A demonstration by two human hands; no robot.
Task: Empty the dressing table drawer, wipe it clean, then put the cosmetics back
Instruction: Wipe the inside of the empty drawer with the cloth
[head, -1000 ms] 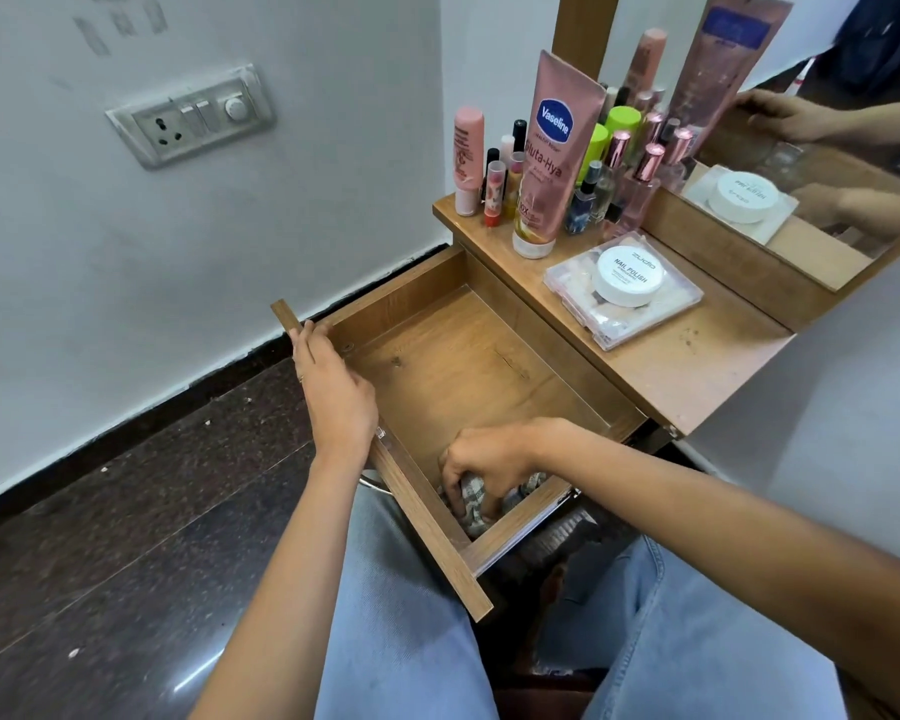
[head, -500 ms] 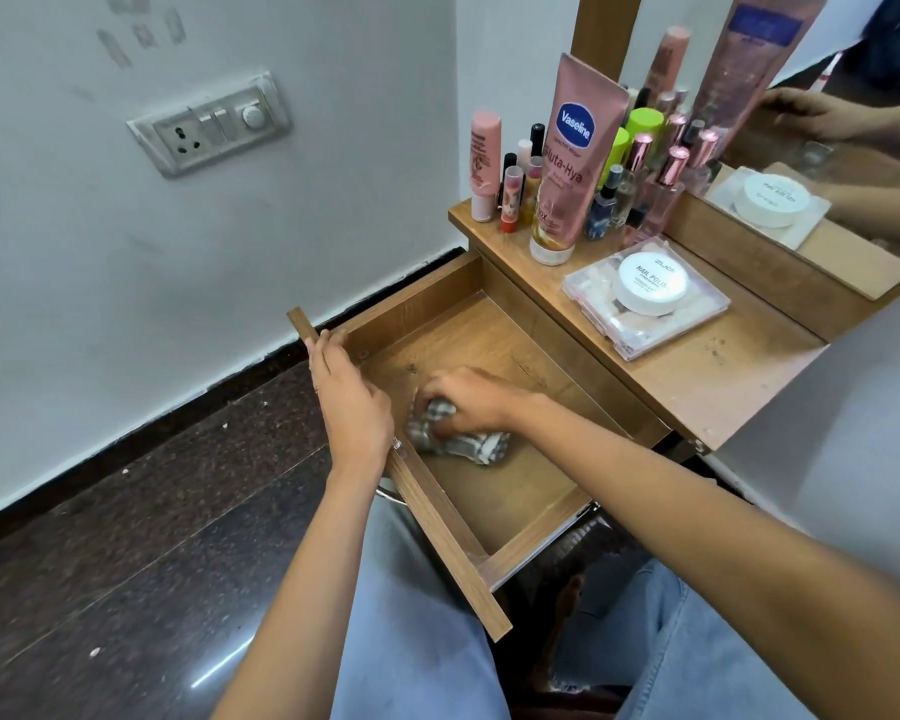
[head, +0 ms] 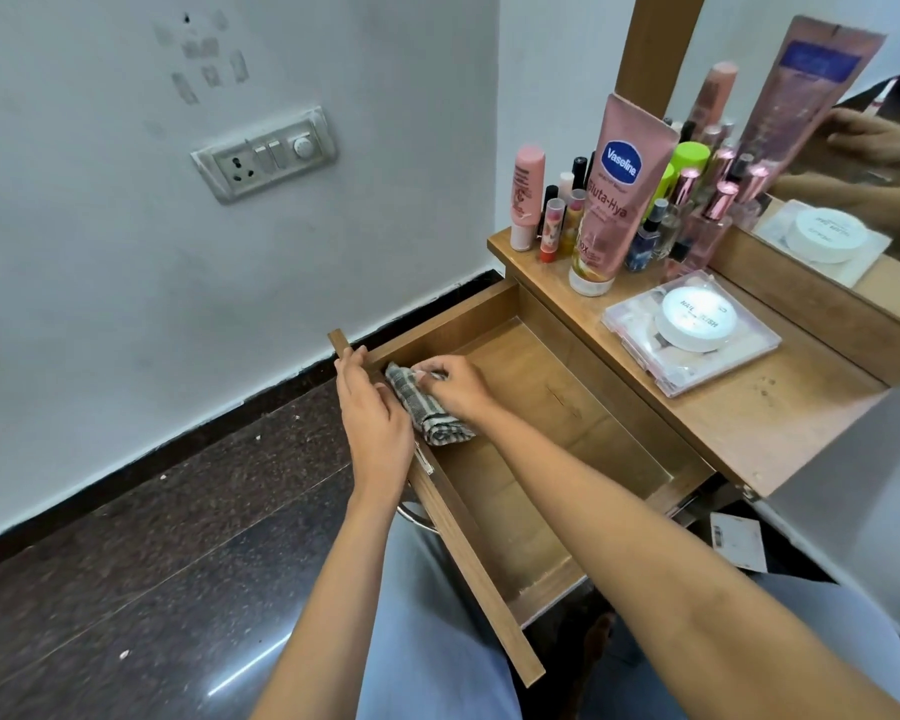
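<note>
The right hand [head: 458,389] grips a checked cloth [head: 427,423] with curled fingers, pressing it into the front corner of the pulled-out drawer [head: 557,423] nearest the wall. The left hand [head: 375,423] lies fairly straight-fingered along the drawer's front edge, overlapping the cloth. On the tabletop [head: 749,423] stand a Vaseline tube [head: 614,200], small bottles [head: 697,226] and a white tub [head: 699,322] on a clear case [head: 640,335].

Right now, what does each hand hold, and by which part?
The right hand pinches the checked cloth near its far end, in a corner of the drawer. The left hand rests on the front panel, holding nothing.
</note>
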